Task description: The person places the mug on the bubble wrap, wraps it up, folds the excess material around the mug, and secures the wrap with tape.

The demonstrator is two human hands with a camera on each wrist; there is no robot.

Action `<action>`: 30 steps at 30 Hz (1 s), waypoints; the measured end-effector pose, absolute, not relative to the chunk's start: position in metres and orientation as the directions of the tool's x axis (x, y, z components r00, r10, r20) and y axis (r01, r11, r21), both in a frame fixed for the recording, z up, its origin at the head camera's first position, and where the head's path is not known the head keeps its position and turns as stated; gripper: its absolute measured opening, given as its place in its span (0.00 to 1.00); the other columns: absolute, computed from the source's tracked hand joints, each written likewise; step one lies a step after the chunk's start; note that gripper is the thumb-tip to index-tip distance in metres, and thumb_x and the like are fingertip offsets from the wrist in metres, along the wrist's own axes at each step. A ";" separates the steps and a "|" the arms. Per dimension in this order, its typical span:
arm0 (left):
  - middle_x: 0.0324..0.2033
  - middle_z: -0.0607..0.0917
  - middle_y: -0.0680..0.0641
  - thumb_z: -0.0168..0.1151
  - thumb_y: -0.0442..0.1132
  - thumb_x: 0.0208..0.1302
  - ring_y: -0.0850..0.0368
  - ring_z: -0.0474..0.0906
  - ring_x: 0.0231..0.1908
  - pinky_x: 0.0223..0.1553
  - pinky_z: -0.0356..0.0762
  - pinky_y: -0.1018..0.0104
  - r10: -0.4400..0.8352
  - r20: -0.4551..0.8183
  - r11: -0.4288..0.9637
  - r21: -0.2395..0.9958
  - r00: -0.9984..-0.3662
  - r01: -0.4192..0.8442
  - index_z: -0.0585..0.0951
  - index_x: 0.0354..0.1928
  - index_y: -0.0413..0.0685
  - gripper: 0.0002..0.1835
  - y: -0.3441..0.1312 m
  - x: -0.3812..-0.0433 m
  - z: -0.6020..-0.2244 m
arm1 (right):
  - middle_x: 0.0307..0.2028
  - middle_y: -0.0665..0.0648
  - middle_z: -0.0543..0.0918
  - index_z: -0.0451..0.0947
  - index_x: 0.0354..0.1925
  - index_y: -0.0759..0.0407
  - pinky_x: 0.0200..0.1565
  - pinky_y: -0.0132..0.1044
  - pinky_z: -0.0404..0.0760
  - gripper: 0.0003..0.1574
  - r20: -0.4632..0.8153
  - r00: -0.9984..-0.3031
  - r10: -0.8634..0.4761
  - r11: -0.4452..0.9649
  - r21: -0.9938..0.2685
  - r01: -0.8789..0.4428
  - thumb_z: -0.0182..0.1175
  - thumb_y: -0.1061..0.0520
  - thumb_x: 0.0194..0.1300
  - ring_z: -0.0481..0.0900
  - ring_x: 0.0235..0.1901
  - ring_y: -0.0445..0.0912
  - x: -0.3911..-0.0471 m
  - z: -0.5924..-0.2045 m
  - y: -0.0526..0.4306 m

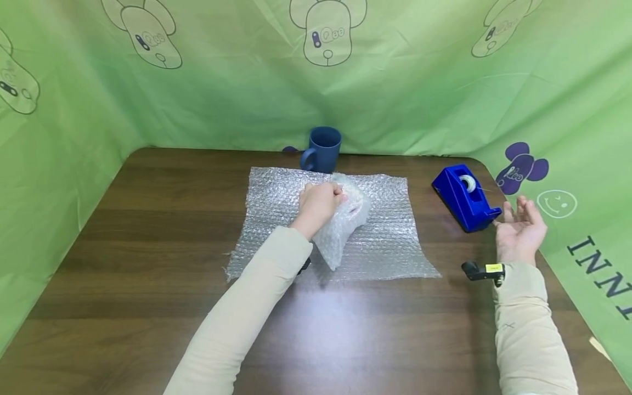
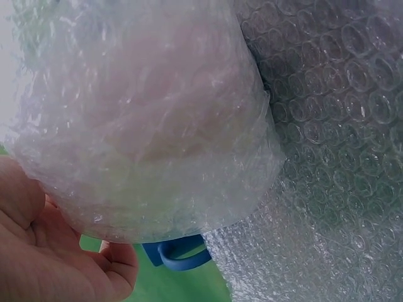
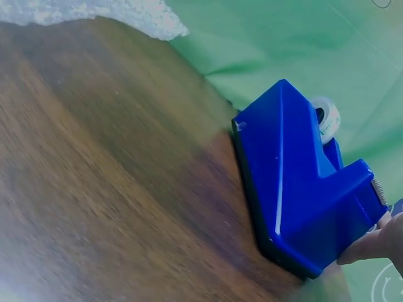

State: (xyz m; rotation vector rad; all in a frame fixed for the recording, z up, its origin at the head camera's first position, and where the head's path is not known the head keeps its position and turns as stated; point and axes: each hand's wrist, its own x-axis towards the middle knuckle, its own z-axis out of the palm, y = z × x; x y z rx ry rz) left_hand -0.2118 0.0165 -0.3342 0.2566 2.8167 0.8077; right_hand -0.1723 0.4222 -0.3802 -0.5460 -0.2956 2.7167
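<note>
My left hand (image 1: 320,203) holds a bundle of bubble wrap (image 1: 345,225) by its upper left side. Something pinkish shows faintly through the wrap; its kind is hidden. In the left wrist view the fingers curl at the edge of the bundle (image 2: 157,138). Under it lies a flat bubble wrap sheet (image 1: 390,236). At the right, my right hand (image 1: 520,230) is palm up with fingers loosely bent, beside the front end of a blue tape dispenser (image 1: 461,203). In the right wrist view a digit appears to touch the dispenser (image 3: 296,201) below its toothed cutter.
A blue mug (image 1: 324,151) stands behind the sheet, its handle to the left. The brown wooden table (image 1: 148,230) is bordered at the back and sides by a green printed curtain (image 1: 237,99). A clear roll of tape (image 3: 326,119) sits in the dispenser.
</note>
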 end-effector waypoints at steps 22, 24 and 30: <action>0.31 0.82 0.54 0.54 0.51 0.68 0.52 0.68 0.43 0.53 0.66 0.58 0.222 -0.127 0.836 0.535 -0.967 0.122 0.79 0.34 0.54 0.12 0.018 -0.212 -0.335 | 0.41 0.55 0.85 0.68 0.18 0.67 0.71 0.30 0.39 0.05 -0.379 -0.760 0.528 -0.815 0.026 -0.579 0.52 0.66 0.46 0.69 0.63 0.46 -0.166 -0.397 0.398; 0.33 0.83 0.54 0.54 0.51 0.68 0.52 0.68 0.44 0.54 0.66 0.58 0.223 -0.132 0.837 0.533 -0.966 0.120 0.80 0.35 0.54 0.11 0.019 -0.212 -0.335 | 0.39 0.57 0.85 0.67 0.19 0.67 0.70 0.31 0.47 0.05 -0.388 -0.748 0.538 -0.802 0.038 -0.596 0.52 0.66 0.46 0.73 0.59 0.47 -0.165 -0.399 0.397; 0.32 0.83 0.53 0.54 0.51 0.68 0.51 0.68 0.45 0.54 0.66 0.57 0.225 -0.142 0.835 0.538 -0.964 0.116 0.80 0.35 0.54 0.11 0.019 -0.211 -0.335 | 0.40 0.58 0.84 0.68 0.21 0.66 0.71 0.34 0.49 0.03 -0.394 -0.735 0.551 -0.781 0.065 -0.621 0.53 0.67 0.47 0.72 0.59 0.49 -0.162 -0.407 0.397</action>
